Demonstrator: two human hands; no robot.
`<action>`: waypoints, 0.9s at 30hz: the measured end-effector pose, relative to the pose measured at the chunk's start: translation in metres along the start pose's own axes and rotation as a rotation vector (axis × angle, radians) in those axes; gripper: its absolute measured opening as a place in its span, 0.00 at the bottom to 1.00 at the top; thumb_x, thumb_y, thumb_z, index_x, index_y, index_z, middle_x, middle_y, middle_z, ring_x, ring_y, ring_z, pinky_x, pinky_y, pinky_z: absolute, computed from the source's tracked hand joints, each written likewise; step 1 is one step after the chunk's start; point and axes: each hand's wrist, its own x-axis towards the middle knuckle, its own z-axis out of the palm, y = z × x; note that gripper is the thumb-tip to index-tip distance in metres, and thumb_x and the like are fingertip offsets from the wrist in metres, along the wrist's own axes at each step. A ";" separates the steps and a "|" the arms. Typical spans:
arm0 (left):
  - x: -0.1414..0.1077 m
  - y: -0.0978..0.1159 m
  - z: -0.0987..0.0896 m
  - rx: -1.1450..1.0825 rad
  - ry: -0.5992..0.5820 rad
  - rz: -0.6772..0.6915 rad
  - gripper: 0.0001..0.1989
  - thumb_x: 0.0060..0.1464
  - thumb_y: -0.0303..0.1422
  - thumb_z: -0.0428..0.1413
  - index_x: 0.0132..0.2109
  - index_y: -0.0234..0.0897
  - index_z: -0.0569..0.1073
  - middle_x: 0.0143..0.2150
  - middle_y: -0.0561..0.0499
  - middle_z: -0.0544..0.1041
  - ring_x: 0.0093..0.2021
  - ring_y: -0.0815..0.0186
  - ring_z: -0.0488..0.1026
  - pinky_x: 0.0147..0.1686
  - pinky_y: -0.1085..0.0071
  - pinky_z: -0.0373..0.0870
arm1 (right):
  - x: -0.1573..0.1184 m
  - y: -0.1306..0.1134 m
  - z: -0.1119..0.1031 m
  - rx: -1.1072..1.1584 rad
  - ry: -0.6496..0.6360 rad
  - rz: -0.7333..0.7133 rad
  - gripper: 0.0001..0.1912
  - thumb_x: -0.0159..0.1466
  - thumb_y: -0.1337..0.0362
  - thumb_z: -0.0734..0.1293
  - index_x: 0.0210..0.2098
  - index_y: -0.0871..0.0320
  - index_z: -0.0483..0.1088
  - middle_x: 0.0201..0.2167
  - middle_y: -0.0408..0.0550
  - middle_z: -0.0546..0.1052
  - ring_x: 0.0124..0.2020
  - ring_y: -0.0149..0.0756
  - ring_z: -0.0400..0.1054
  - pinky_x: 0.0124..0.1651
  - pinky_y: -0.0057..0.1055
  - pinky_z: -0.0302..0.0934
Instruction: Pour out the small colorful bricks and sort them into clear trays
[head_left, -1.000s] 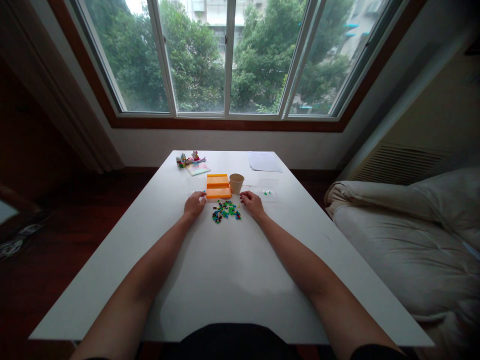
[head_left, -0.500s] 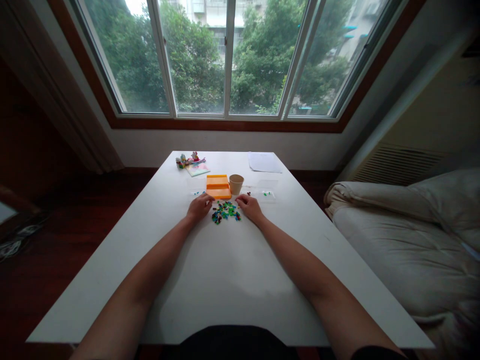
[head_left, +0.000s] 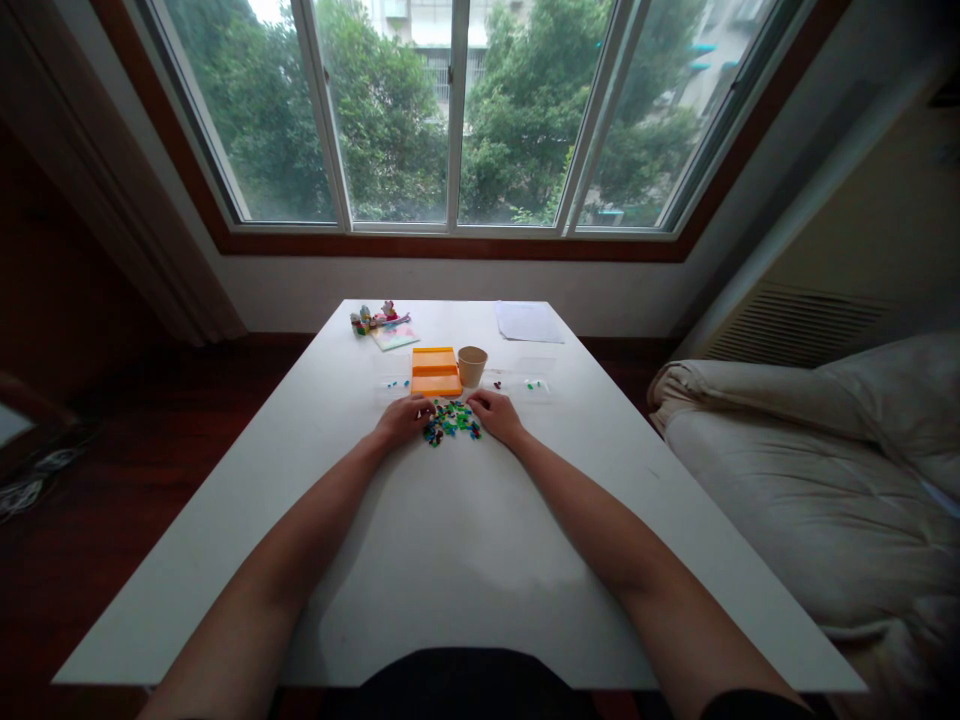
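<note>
Small pcs (head_left: 452, 420) prob. plastic, cup (head_left: 472, 373) matt paper.

Window (head_left: 397, 130) ahead, curtain (head_left: 124, 170) left, pale sofa (head_left: 802, 470) right.

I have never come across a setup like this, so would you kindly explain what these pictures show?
There is no machine here: a person works with two bare hands. All the pictures come from one camera worn on the head, looking forward and down. On the white table, a heap of small coloured pieces lies between the left hand and the right hand. Beyond it are an orange case and a brown cup; clear trays flank them. White sheets lie at the far edge. Whether either hand holds a piece is too small to tell.
</note>
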 end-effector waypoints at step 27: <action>-0.003 0.002 0.000 0.014 -0.043 0.053 0.15 0.53 0.46 0.58 0.31 0.39 0.74 0.26 0.54 0.73 0.26 0.68 0.64 0.27 0.71 0.54 | 0.000 0.001 0.001 -0.020 0.007 0.001 0.11 0.65 0.59 0.64 0.35 0.55 0.78 0.27 0.44 0.78 0.28 0.34 0.66 0.33 0.28 0.57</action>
